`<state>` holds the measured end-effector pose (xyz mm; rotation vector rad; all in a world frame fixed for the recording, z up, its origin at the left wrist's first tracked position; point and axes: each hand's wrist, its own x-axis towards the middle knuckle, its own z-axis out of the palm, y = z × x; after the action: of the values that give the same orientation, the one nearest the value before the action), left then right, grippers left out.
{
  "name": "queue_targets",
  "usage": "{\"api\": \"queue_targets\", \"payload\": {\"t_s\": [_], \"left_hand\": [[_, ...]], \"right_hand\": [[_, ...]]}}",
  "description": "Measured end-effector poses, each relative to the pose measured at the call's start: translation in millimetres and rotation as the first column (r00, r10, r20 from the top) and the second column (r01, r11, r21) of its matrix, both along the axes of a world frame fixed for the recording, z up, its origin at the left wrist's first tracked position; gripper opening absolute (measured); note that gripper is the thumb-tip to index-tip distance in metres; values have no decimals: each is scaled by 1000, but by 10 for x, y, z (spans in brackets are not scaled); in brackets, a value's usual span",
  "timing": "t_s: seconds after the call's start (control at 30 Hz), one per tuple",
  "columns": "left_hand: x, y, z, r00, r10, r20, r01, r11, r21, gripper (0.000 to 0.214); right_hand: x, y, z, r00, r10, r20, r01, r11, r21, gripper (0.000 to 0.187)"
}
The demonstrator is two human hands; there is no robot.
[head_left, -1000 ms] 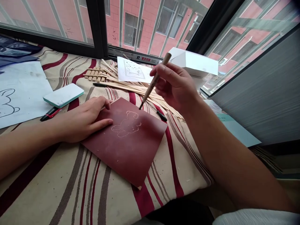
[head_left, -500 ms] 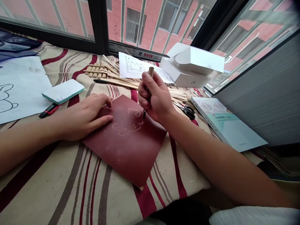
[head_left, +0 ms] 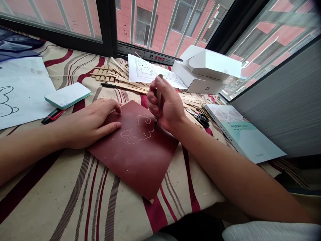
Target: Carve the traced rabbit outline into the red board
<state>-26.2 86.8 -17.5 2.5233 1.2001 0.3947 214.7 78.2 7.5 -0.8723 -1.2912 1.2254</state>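
A dark red carving sheet [head_left: 135,160] lies on the striped cloth, with a pale outline of a small bear [head_left: 137,130] cut into its upper part. My left hand [head_left: 91,122] rests flat on the sheet's left corner, fingers stretched out. My right hand [head_left: 165,107] is wrapped in a fist round a wooden-handled carving tool [head_left: 157,97], held nearly upright. The tool's dark tip touches the sheet at the right edge of the bear outline.
Behind the sheet lie several thin wooden strips [head_left: 120,78], a black pen [head_left: 107,85], a printed drawing [head_left: 147,72], scissors [head_left: 200,118], a white box [head_left: 200,83] and a teal book [head_left: 245,137]. At left are a teal-edged pad [head_left: 67,95], a red-black marker [head_left: 51,116] and a bear sketch [head_left: 17,90].
My right hand came down from a raised, loose hold into a fist grip and set the tool's tip onto the sheet beside the bear outline. The left hand stayed put.
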Motion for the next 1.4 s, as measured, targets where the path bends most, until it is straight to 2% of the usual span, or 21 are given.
{"api": "queue_targets", "payload": {"t_s": [0.2, 0.33, 0.47, 0.67, 1.07, 1.13, 1.23, 1.33, 1.4], "left_hand": [[-15, 10, -27, 1000, 3, -4, -3, 999, 36, 50], [-14, 16, -29, 1000, -10, -15, 11, 999, 47, 54], [-51, 74, -90, 999, -43, 0, 43, 998, 50, 59], [-66, 92, -108, 998, -63, 9, 62, 996, 68, 54], [-23, 54, -57, 997, -71, 0, 71, 995, 65, 52], [-21, 55, -58, 997, -71, -12, 72, 995, 68, 53], [-30, 63, -73, 998, -60, -25, 62, 994, 85, 55], [-39, 70, -88, 998, -58, -22, 59, 994, 88, 55], [-34, 72, -88, 998, -55, -13, 56, 995, 88, 55]], "right_hand": [[-57, -94, 46, 999, -29, -31, 29, 999, 16, 61], [-130, -131, 32, 997, -76, -27, 78, 994, 73, 51], [-142, -57, -55, 990, -131, -47, 137, 975, 174, 47], [-122, 12, -126, 987, -153, -37, 158, 960, 230, 44], [-202, -66, -125, 992, -126, 21, 113, 939, 324, 44], [-215, -86, -113, 996, -71, 47, 51, 941, 334, 44], [-189, -75, -68, 991, 116, 65, -130, 955, 267, 46], [-134, -41, -24, 952, 301, 55, -306, 937, 170, 49], [-113, -43, -23, 933, 359, 38, -360, 919, 161, 50]]}}
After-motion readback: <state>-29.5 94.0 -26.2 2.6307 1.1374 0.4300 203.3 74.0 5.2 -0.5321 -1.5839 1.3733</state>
